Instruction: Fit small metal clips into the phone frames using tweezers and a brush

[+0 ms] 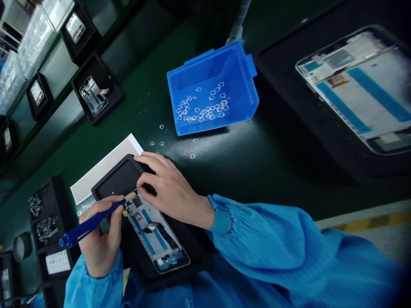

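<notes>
Phone frame [158, 239], within tray [117, 179] edges, may scratch if blue tool [91, 223] slips. Left hand [104, 239] grips it; right hand's [175, 192] hold unclear.

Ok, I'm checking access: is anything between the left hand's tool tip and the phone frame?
Nothing visible. The left hand holds the blue tool with its pale tip at the phone frame; the right hand lies alongside, not between.

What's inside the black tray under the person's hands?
The black tray holds a phone frame with blue strips; anything beneath the frame is covered, and the right hand hides part of the tray.
</notes>
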`<state>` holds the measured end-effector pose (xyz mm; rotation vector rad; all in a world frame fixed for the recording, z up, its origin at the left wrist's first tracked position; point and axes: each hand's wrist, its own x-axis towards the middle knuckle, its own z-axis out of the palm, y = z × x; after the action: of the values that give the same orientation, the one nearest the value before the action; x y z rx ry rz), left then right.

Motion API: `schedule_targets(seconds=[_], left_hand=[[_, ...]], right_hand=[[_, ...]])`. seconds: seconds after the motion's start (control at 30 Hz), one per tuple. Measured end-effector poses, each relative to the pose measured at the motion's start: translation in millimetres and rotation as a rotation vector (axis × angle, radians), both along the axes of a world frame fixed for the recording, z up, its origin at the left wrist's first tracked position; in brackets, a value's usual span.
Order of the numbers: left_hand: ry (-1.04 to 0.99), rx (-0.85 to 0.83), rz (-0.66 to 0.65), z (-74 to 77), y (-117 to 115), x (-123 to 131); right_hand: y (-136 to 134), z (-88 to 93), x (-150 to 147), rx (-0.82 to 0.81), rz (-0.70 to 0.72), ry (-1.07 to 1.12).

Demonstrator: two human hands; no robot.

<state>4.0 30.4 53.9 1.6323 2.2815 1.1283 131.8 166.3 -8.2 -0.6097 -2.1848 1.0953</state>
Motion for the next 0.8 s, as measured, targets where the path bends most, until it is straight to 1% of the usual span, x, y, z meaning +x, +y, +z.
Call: schedule_targets(seconds=[0.3,0.63,0.8], left_hand=[[0.042,-0.036,-0.003,0.6,1.2,0.7],[0.075,-0.044,-0.056,0.2,4.9,1.4],[0.123,-0.060,-0.069,1.5,5.1,2.5]], right_hand=[[0.1,0.9,0.7,-0.006,0.004,-0.012],[-0.5,-0.6,0.4,-0.004,0.007,-0.002],[-0.5,-0.7,0.5,0.000,0.005,0.006]])
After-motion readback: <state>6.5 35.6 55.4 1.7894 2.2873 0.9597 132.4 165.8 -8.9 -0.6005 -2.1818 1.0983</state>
